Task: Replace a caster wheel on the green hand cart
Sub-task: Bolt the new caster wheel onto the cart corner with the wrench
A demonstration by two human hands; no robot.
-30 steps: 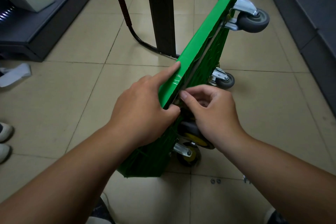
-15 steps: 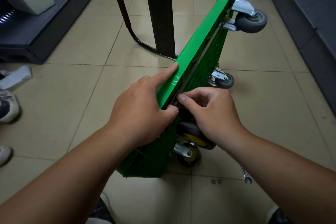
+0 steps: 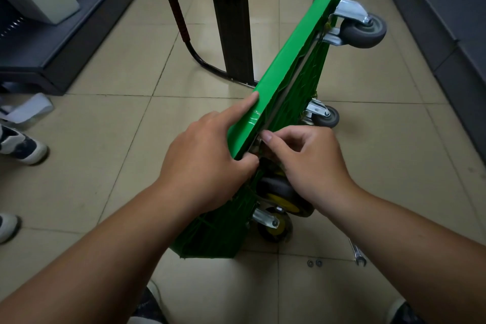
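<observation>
Head view: I see the green cart (image 3: 284, 71) tipped on its side on the floor (image 3: 105, 139). My left hand (image 3: 202, 155) grips its top edge, index finger straight; my right hand (image 3: 313, 163) pinches a small metal part (image 3: 254, 146) just above the yellow caster wheel (image 3: 281, 194).

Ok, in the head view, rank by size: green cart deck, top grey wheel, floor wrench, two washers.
1. Green cart deck
2. Top grey wheel
3. Wrench, perhaps partly hidden by the right arm
4. Washers, both alike
</observation>
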